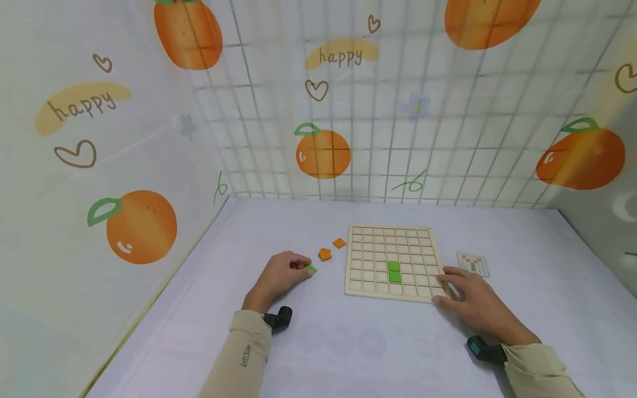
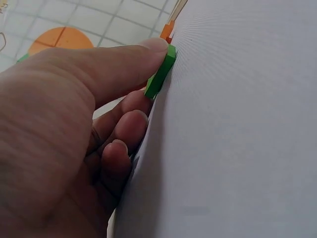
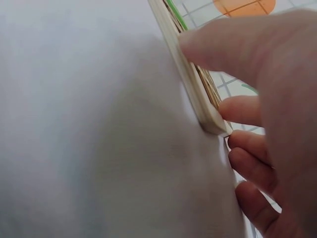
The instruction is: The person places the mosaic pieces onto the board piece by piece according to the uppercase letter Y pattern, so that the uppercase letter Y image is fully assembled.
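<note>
My left hand [image 1: 281, 275] is at the left of the table, its thumb and fingers pinching a small green tile [image 1: 311, 269] low at the tabletop. In the left wrist view the green tile [image 2: 161, 74] stands tilted under the thumb. A wooden grid board [image 1: 368, 288] lies to the right, with two green squares [image 1: 394, 271] one above the other in its cells. My right hand [image 1: 473, 298] holds the board's near right corner; in the right wrist view its thumb lies on the board's edge [image 3: 190, 89] and the index finger touches the side.
Two orange tiles, a pentagon-like one [image 1: 325, 254] and a diamond-like one [image 1: 339, 242], lie between the left hand and the board. A small patterned grid card [image 1: 473, 264] lies right of the board. A printed curtain [image 1: 259, 110] over a wire grid stands behind the table.
</note>
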`<state>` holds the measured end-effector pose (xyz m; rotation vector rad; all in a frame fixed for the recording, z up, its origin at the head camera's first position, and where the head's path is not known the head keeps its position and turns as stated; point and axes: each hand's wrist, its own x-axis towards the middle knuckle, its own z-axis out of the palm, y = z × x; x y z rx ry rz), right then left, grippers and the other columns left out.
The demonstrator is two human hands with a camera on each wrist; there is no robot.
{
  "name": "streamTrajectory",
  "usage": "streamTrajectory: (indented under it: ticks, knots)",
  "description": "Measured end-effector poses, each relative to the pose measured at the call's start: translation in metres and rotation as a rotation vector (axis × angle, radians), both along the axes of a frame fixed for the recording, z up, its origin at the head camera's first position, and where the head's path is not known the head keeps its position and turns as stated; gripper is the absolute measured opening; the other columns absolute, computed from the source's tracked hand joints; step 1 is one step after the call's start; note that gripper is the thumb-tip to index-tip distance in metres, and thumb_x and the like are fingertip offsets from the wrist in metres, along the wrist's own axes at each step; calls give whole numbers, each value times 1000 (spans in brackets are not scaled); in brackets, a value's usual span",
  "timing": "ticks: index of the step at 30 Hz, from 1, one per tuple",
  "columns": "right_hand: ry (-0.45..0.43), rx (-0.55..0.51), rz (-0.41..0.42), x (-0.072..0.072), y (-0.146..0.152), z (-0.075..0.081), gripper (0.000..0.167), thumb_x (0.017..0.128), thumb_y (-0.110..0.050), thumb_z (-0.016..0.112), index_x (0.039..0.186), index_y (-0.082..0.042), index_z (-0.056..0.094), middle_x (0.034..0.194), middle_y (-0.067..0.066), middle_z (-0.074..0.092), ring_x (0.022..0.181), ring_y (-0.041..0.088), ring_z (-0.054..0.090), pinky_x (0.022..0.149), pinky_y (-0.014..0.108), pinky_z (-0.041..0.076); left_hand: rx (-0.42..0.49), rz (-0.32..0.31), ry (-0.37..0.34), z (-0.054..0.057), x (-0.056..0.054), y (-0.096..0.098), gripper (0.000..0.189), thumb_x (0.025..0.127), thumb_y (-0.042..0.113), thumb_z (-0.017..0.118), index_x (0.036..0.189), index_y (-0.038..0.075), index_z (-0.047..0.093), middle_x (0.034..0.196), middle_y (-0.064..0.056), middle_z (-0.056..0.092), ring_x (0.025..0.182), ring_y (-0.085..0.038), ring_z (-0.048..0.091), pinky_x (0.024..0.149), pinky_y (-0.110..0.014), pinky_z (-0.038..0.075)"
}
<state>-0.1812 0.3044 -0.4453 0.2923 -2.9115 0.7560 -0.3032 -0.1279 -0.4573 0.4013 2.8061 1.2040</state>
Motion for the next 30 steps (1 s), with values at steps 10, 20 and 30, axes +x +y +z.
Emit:
streamTrajectory:
  ticks: [10,20,30]
  knots:
    - [2,7,-14,2,0,-4,62,88,-44,76,130,1,64,144,25,48,131,52,39,100,69,32,-47,-29,30,3,2,3,24,88,29,79,111,23,78,91,8,62,87,-15,55,79,-33,46]
    - [-5,6,-17,2,0,-4,61,88,-45,75,130,-2,64,144,24,48,131,50,39,101,68,31,-21,-15,27,2,3,2,22,87,29,80,108,25,74,92,8,63,86,-15,56,78,-34,46]
    - [3,17,-11,0,-2,-2,60,89,-44,75,130,-2,65,143,24,49,131,50,40,101,68,31,39,17,12,2,6,2,22,86,29,80,106,22,71,90,6,63,82,-15,56,75,-34,46]
